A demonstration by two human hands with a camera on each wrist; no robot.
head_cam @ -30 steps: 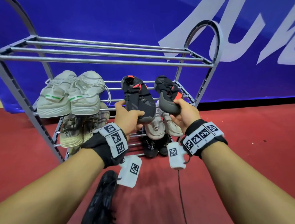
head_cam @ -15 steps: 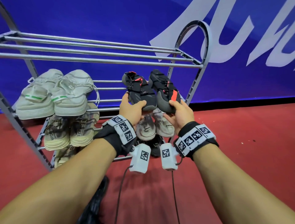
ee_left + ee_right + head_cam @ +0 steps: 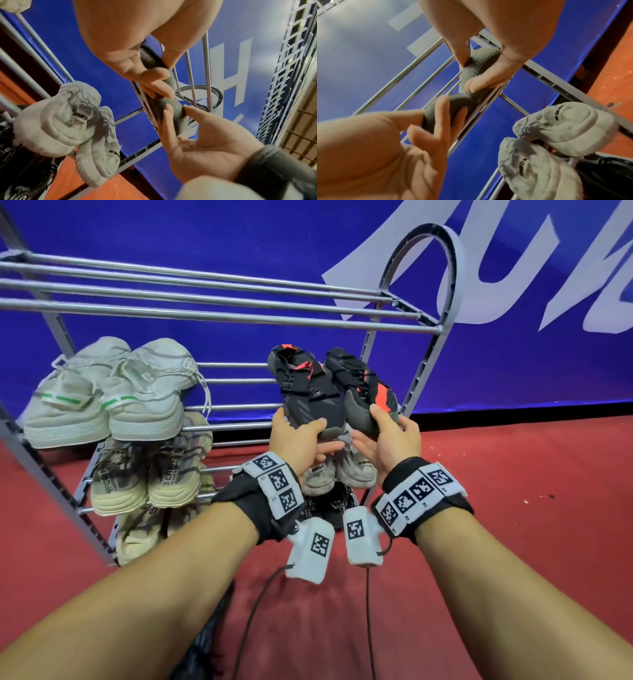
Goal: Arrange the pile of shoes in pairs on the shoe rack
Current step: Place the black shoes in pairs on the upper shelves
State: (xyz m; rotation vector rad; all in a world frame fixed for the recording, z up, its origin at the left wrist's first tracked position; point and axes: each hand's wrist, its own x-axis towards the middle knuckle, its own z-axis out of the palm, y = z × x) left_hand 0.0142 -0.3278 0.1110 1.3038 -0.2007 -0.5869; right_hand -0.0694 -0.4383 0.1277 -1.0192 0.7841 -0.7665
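Black shoe [image 3: 202, 642] cut off behind left forearm.

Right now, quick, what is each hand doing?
Left hand: pinches the heel of the left black shoe.
Right hand: grips the heel of the right black shoe.

Grey metal shoe rack [image 3: 219, 318] with rod shelves, standing on a red floor [image 3: 513, 508]. Second shelf: a white pair with green stripes [image 3: 102, 398] well to the left of the fingers [image 3: 318, 424], and a black-and-red pair [image 3: 329, 392] resting heel-first at the fingertips. Lower shelves: a beige pair [image 3: 147, 470] lower left of the fingers and a pale grey pair [image 3: 339, 470] directly beneath them.
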